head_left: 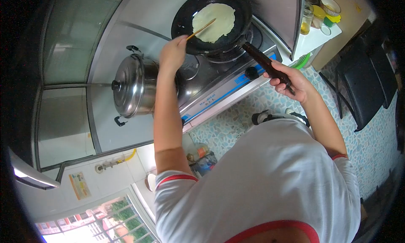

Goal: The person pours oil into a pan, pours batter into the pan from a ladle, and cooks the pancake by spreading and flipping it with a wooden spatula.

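Note:
A black frying pan (181,24) is over the right burner of the stove, with a thin, pale round pancake (221,19) spread in it. My left hand (173,53) is closed around wooden chopsticks (202,28), whose far ends reach over the middle of the pancake. I cannot tell whether the tips touch it. The pan's long dark handle (263,61) points toward me, and my right hand (291,80) grips its end, fingers wrapped beneath and thumb on top.
A lidded steel pot (133,85) stands left of the pan, close to my left forearm. Control knobs line the stove's front (215,95). Jars (307,19) and a bowl (330,6) sit on a white shelf at right. A black chair (363,83) stands on the tiled floor.

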`<state>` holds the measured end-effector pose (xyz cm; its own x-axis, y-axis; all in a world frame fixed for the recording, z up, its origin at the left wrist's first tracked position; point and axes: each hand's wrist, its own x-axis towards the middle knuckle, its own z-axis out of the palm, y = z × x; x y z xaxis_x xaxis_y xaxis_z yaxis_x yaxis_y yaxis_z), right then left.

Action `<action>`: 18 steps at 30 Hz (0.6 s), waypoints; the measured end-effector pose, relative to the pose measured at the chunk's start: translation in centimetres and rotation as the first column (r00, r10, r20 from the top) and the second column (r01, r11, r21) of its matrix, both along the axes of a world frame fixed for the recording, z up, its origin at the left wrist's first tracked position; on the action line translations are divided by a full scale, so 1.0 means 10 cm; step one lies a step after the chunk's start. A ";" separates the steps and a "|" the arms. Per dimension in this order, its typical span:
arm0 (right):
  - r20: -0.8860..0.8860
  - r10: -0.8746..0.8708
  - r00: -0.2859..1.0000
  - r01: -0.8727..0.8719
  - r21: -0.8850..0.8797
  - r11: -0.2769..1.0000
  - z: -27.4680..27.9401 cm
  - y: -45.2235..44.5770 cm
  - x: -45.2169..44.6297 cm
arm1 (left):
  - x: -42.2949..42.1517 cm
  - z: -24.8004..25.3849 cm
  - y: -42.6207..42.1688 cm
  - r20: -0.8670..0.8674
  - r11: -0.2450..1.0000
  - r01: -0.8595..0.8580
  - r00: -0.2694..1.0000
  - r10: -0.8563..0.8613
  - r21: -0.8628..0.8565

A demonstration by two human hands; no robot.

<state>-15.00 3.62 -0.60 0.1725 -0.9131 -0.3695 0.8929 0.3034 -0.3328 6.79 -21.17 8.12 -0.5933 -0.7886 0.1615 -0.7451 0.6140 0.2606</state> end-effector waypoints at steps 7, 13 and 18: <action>-0.068 -0.025 0.997 0.027 0.038 0.999 0.09 0.01 0.01 | -0.92 -0.32 -0.19 0.315 0.999 -0.029 0.949 0.023 0.014; -0.046 0.008 0.999 -0.008 0.005 1.000 0.00 0.02 -0.01 | -0.52 -0.12 0.04 0.223 0.996 0.035 0.973 -0.054 0.086; -0.054 -0.013 0.998 0.015 0.023 1.000 0.04 0.01 0.01 | -0.26 0.01 0.23 0.405 0.996 -0.074 0.913 0.053 0.038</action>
<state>-14.87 3.74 -0.16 0.1391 -0.9064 -0.3988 0.8782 0.2990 -0.3734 4.24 -18.85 8.19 -0.5478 -0.8276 -0.1226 -0.8305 0.5556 -0.0400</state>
